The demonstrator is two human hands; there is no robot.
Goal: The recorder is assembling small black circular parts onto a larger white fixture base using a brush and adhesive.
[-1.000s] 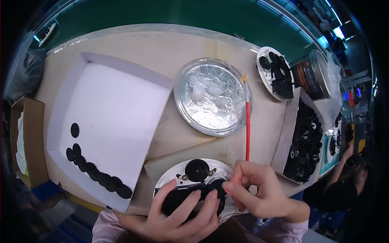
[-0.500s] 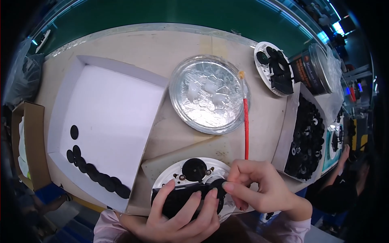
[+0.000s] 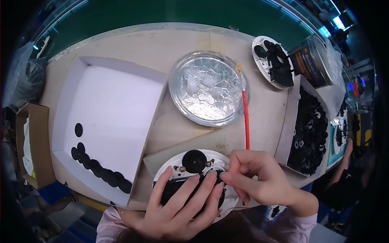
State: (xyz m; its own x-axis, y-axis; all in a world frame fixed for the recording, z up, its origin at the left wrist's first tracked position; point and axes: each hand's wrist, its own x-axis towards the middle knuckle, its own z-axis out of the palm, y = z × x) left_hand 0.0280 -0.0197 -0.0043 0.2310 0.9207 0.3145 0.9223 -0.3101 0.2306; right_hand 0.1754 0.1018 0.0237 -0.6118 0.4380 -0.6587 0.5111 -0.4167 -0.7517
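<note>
A round white base (image 3: 218, 158) lies at the near middle, with a large black gear (image 3: 194, 160) and small brass-coloured fittings on its far part. Across its near part is a black plastic housing (image 3: 173, 187). My left hand (image 3: 178, 212) lies over this housing, its fingers curved onto it and holding it down against the base. At the base's right side my right hand (image 3: 261, 178) is closed, thumb and forefinger pinching the edge of another black gear (image 3: 219, 174). The left fingertips touch this gear too, and cover much of it.
A white box (image 3: 109, 101) with several black discs stands left. Beyond the base are a foil-covered round dish (image 3: 210, 115) with white grease and a red-handled brush (image 3: 246, 117). On the right stand a box of black gears (image 3: 308, 133), another white assembly (image 3: 269, 73) and a tin (image 3: 312, 62).
My left fingers have shifted slightly right and now lie over the pinched gear, covering more of it. My right hand keeps its pinch. The whole view has shifted a little.
</note>
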